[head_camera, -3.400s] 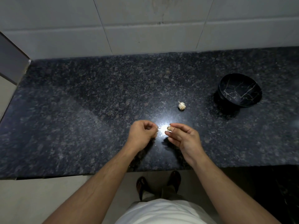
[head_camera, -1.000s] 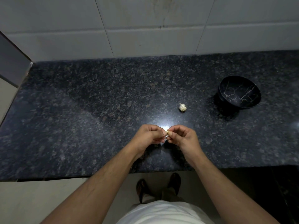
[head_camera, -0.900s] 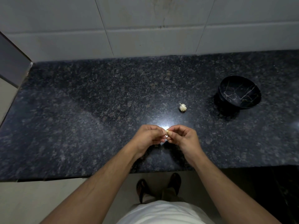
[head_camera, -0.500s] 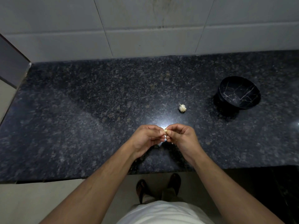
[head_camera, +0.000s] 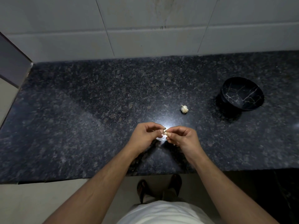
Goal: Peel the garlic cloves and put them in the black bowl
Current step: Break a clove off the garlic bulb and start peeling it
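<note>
- the garlic clove [head_camera: 165, 132] is held above the tabletop [head_camera: 80, 126], pinched between the two hands right over a bright glare spot near the front edge.
- it looks tiny and light, firm inside, with a thin papery skin that likely tears in flakes; judged best held by its body with one hand while the other picks at an end where the skin lifts.
- such a small piece could slip out of the fingertips, so a close pinch seems wiser than a hard squeeze.
- the left hand [head_camera: 145, 136] has its fingers curled in, thumb and forefinger tips closed on the clove's left side.
- the right hand [head_camera: 182, 138] is curled likewise, fingertips pinching the clove from the right; both wrists angle inward so the knuckles nearly meet.
- how much skin is already off is too small to tell.
- the garlic bulb [head_camera: 184, 109] lies on the tabletop beyond the hands, apart from them.
- the black bowl [head_camera: 242, 96] sits well to the right, tilted, with no cloves visible inside.
</note>
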